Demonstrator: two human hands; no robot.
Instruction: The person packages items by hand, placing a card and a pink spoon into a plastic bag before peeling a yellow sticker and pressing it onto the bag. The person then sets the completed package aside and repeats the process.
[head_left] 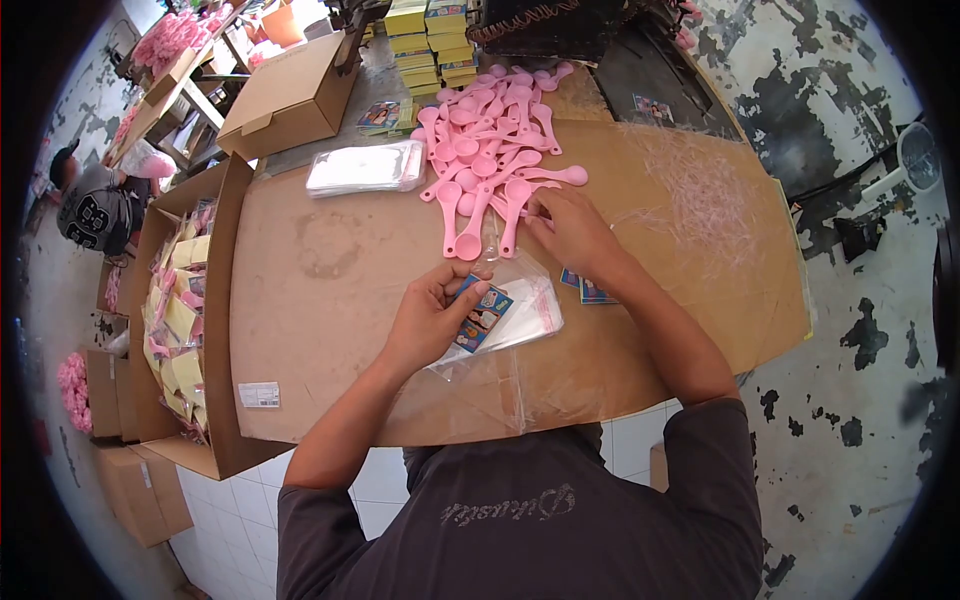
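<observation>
My left hand (437, 312) grips a small blue printed card (484, 316), thumb on its face, above a stack of clear plastic bags (530, 318). My right hand (572, 228) is at the lower right edge of a heap of pink spoons (485, 150); its fingers are bent in against a spoon there, and whether they have closed on it is hidden. More blue cards (597, 290) lie partly under my right forearm.
A second bag stack (365, 168) lies at the back left. An open carton (240, 310) of filled packets stands left, a closed box (290, 95) behind it. Card stacks (430, 40) are at the back, plastic strips (705, 190) at right. A person (100, 205) is far left.
</observation>
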